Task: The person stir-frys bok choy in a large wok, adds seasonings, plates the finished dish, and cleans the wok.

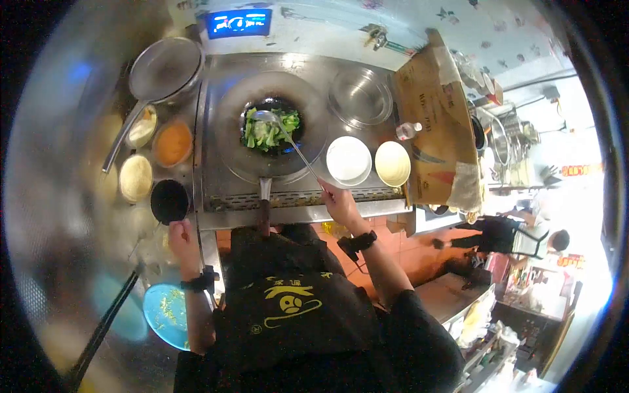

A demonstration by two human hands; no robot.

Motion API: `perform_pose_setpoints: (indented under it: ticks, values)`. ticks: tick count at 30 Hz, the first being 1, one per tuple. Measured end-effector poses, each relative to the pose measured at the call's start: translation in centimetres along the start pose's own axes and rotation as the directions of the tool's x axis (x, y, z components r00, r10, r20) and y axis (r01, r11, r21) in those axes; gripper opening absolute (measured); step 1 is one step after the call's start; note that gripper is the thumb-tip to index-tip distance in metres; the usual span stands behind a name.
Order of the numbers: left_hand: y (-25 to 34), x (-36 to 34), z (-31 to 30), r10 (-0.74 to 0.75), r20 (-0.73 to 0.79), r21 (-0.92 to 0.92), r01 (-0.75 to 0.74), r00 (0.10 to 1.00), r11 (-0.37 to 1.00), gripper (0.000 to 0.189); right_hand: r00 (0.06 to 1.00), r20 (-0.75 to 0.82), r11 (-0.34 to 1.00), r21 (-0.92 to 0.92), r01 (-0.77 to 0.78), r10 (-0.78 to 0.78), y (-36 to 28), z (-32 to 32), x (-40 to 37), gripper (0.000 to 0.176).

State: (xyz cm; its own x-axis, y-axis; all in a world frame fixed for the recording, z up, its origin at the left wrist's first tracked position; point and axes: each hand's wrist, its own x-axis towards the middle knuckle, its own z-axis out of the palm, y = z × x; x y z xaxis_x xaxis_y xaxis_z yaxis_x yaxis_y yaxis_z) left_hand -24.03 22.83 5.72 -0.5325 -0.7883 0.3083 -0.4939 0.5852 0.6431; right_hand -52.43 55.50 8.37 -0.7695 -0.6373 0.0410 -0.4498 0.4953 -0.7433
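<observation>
My right hand [341, 205] is closed around the long handle of a metal ladle [296, 148]. The ladle's bowl rests among chopped green leafy vegetables [265, 133] in a wok [226, 147] on the stove. The wok's handle [265, 203] points toward me. On the left, my left hand [184, 241] has its fingers curled at the near edge of a round black bowl [170, 202]. Whether it grips that rim or something small is hidden from view.
Left of the stove stand an orange-filled container [172, 144], a beige-filled one [135, 178], a strainer [165, 67] and a blue basin [166, 317]. On the right are a metal basin [360, 97], a white bowl [348, 161], a cream bowl [393, 164] and cardboard [429, 124]. Another person [517, 237] stands far right.
</observation>
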Motion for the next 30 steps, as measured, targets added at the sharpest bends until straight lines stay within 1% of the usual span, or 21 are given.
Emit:
perform_pose_setpoints:
  ticks: [1,2,4,5,6,7,8,9,10,11,12,14,15,16,18,19,23,25,26,28,30]
  values:
    - [1.4,0.5,0.6,0.035,0.026,-0.049,-0.034,0.999,0.998,0.031,0.997,0.005,0.996,-0.028,-0.081,0.081,0.6,-0.2,0.0,0.04]
    - [2.2,0.9,1.4,0.049,0.024,-0.041,-0.048,0.998,0.998,0.031,0.997,-0.005,0.997,-0.015,-0.08,0.08,1.1,-0.2,0.1,0.04]
    - [3.7,1.2,2.4,0.164,0.04,-0.049,-0.162,0.986,0.986,0.031,0.998,-0.039,0.998,0.019,-0.052,0.052,1.5,0.0,0.2,0.04]
    - [4.5,1.2,2.9,0.22,0.043,-0.046,-0.218,0.975,0.975,0.029,0.998,-0.008,0.998,-0.02,-0.066,0.066,1.6,-0.2,0.0,0.039]
    - [5.8,1.0,3.4,0.163,0.08,-0.041,-0.16,0.983,0.986,0.027,0.999,0.005,0.999,0.005,-0.046,0.046,2.4,0.2,0.0,0.039]
    - [6.7,0.6,3.5,0.095,0.106,-0.021,-0.093,0.99,0.995,0.025,0.996,0.013,0.996,0.008,-0.092,0.092,3.3,0.7,-0.2,0.04]
    - [7.0,0.3,4.0,0.145,0.073,-0.014,-0.144,0.987,0.989,0.021,0.991,0.029,0.991,0.013,-0.134,0.133,4.0,1.4,-0.3,0.041]
    - [7.4,0.0,4.3,0.197,0.045,-0.007,-0.197,0.979,0.98,0.017,0.99,0.07,0.991,0.056,-0.124,0.12,4.4,1.3,-0.3,0.042]
    - [8.6,-0.5,4.3,0.151,0.049,0.001,-0.152,0.987,0.988,0.014,0.988,0.107,0.988,0.092,-0.123,0.113,4.3,0.8,-0.2,0.043]
    - [9.4,-1.1,4.1,0.105,0.056,0.001,-0.105,0.993,0.994,0.011,0.995,0.071,0.987,0.142,-0.076,0.066,3.7,0.6,0.0,0.044]
    - [9.2,-1.8,4.0,0.091,0.043,0.029,-0.092,0.995,0.995,0.011,0.994,0.094,0.985,0.161,-0.063,0.049,2.9,0.5,0.5,0.044]
    - [8.2,-3.4,4.1,-0.097,0.192,-0.054,0.109,0.977,0.993,0.008,0.944,0.288,0.82,0.492,-0.291,0.162,1.0,-0.1,1.6,0.042]
    - [8.4,-3.6,3.8,-0.018,0.161,-0.043,0.025,0.987,0.999,0.008,0.923,0.351,0.761,0.553,-0.339,0.157,-1.0,-0.4,2.5,0.042]
    - [8.4,-4.0,3.7,-0.029,0.15,-0.037,0.034,0.988,0.999,0.008,0.921,0.362,0.763,0.552,-0.337,0.145,-2.5,-0.1,3.5,0.042]
    - [7.7,-4.7,3.3,0.005,0.123,-0.062,0.003,0.992,0.998,0.01,0.86,0.508,0.644,0.64,-0.418,0.052,-5.4,1.4,5.3,0.044]
    - [7.1,-5.2,3.1,-0.034,0.139,-0.037,0.04,0.99,0.998,0.01,0.824,0.566,0.598,0.646,-0.475,0.043,-6.8,2.6,6.3,0.045]
    - [4.9,-6.2,2.0,-0.078,0.107,-0.106,0.089,0.991,0.99,0.01,0.786,0.618,0.704,0.562,-0.433,-0.01,-9.0,8.6,8.8,0.047]
    - [3.9,-6.3,1.3,-0.118,0.119,-0.117,0.132,0.986,0.984,0.01,0.839,0.538,0.805,0.532,-0.262,-0.083,-9.7,10.8,9.5,0.047]
    - [3.5,-6.4,1.0,-0.13,0.115,-0.123,0.144,0.985,0.982,0.01,0.833,0.547,0.812,0.522,-0.262,-0.082,-9.8,11.5,9.7,0.047]
    - [3.6,-5.9,0.0,-0.138,0.088,-0.143,0.15,0.986,0.978,0.009,0.819,0.572,0.851,0.415,-0.321,0.031,-10.7,11.6,10.2,0.046]
    - [2.3,-5.8,-0.2,-0.14,0.087,-0.171,0.153,0.986,0.973,0.009,0.807,0.589,0.855,0.394,-0.337,0.046,-10.9,11.9,10.4,0.045]
